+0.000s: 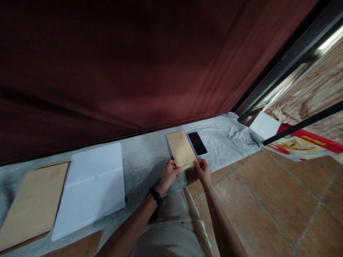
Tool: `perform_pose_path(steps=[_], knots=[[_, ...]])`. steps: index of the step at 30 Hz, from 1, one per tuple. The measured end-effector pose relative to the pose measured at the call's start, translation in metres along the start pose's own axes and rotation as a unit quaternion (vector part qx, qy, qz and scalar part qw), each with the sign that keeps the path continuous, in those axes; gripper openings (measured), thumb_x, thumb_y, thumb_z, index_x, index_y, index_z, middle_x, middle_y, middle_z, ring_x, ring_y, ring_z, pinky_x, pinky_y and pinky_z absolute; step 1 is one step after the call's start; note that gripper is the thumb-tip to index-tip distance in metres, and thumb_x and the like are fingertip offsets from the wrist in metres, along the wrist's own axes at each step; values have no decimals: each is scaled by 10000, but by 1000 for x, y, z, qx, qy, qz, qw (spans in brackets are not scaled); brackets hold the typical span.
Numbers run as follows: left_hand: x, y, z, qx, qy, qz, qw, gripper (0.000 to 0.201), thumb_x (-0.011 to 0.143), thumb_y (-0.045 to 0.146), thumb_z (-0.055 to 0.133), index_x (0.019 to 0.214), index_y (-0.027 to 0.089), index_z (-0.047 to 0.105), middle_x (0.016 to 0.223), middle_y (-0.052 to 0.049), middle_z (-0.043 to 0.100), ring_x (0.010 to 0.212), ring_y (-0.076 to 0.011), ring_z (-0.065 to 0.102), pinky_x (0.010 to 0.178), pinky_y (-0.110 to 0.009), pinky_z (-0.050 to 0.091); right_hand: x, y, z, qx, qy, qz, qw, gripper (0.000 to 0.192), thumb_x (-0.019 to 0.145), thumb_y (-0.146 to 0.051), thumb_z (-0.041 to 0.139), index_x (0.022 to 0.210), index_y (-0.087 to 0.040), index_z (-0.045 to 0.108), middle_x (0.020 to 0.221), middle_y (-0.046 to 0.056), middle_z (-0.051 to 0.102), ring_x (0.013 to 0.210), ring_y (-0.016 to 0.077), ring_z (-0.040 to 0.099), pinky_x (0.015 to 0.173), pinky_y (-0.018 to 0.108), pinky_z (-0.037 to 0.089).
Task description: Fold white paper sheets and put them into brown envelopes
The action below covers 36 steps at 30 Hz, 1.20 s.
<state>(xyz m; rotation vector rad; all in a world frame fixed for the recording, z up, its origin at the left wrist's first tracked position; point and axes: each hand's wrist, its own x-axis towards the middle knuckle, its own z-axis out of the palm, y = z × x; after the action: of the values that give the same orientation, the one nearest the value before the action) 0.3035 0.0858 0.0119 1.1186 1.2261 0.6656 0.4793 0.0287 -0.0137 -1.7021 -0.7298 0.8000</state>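
Fingertips of both hands are tucked at the near edge of the small brown envelope (181,150), so how much of each finger sits under it can't be told. Left hand (169,174) pinches the near left corner, thumb on top. Right hand (203,170) pinches the near right corner, fingers curled over the edge. Near edge looks slightly lifted, far end rests on the grey cloth (146,157); hard to be sure, view is wide and warped. Printing on the envelope is a faint reddish mark, unreadable. Black wristband (156,196) on the left wrist.

Phone (197,143) lies face up, screen dark, just beside the envelope's right long edge, maybe touching. Cloth runs along the foot of the dark red curtain (120,64), bunched in folds at its right end.

Left, well apart from the hands: stack of white paper sheets (92,187) on the cloth, and just beside it a larger brown envelope (33,203), cut off by the left frame edge. Its flap end is blurry.

Right side: tiled floor (268,200), a white sheet (265,125) and a red-and-yellow printed sheet (300,144), text too blurred to read. A black bar (302,124) crosses over that printed sheet and hides part of it. Lower frame: forearms and light trousers (174,228) block the floor below the hands.
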Motion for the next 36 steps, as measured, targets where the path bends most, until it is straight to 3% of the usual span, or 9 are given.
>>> perform_pose_path(steps=[5,11,15,19,23,27,29,31,36], knots=[[-22,28,-2,-28,-7,58,998,223,761,347,679,862,241,510,643,57,619,540,-116,581,523,-219,421,-11,-9,-4,-91,16,-97,991,433,952,-543,520,1133,-165,629,795,41,672,689,199,638,650,329,543],[-42,54,-18,-81,11,95,992,228,755,345,664,862,241,493,702,45,614,564,-113,567,534,-227,438,-45,-35,15,-251,-3,-318,914,419,1004,-291,473,1411,-220,542,1318,157,592,1226,293,558,1043,506,486],[-53,57,-29,-77,34,102,991,230,760,326,666,871,243,483,703,51,598,563,-108,545,536,-225,432,-67,-52,44,-278,-67,-344,895,507,983,-200,510,1489,-247,505,1366,152,569,1238,286,564,1048,457,502],[-65,58,-35,-68,53,111,990,270,786,377,692,873,247,472,666,65,553,576,-117,557,555,-229,434,-73,-62,64,-267,-88,-324,903,495,962,-140,492,1432,-259,592,1312,135,608,1179,261,614,994,385,542],[-71,48,-48,-63,43,111,991,325,835,480,678,1001,234,544,772,14,631,684,-152,630,625,-261,476,-68,-64,73,-157,-87,-275,945,378,992,-239,463,1282,-229,705,1167,122,679,1091,243,662,952,370,562],[-67,18,-67,-25,161,130,978,327,820,465,694,1004,217,587,979,-49,667,882,-182,651,737,-279,507,-66,-57,89,75,-90,-70,991,324,899,-487,628,912,-189,754,912,69,723,821,217,693,737,346,622],[-64,-1,-75,-27,209,132,969,342,797,443,709,1022,217,587,1020,-48,668,903,-177,649,764,-283,513,-70,-50,99,194,-104,51,974,360,766,-534,761,815,-181,713,818,35,720,722,186,677,669,316,622],[-61,-17,-81,-53,201,114,972,419,773,419,721,1104,215,566,938,-21,675,824,-165,656,729,-281,518,-76,-42,110,275,-114,134,945,375,636,-487,868,732,-184,669,725,1,698,654,148,658,663,279,611],[-52,-39,-96,-57,143,53,987,599,757,232,647,1330,194,477,723,58,649,583,-135,611,588,-253,497,-90,-25,119,322,-138,227,909,397,520,-397,936,644,-184,624,645,-20,676,602,116,645,643,236,593]])
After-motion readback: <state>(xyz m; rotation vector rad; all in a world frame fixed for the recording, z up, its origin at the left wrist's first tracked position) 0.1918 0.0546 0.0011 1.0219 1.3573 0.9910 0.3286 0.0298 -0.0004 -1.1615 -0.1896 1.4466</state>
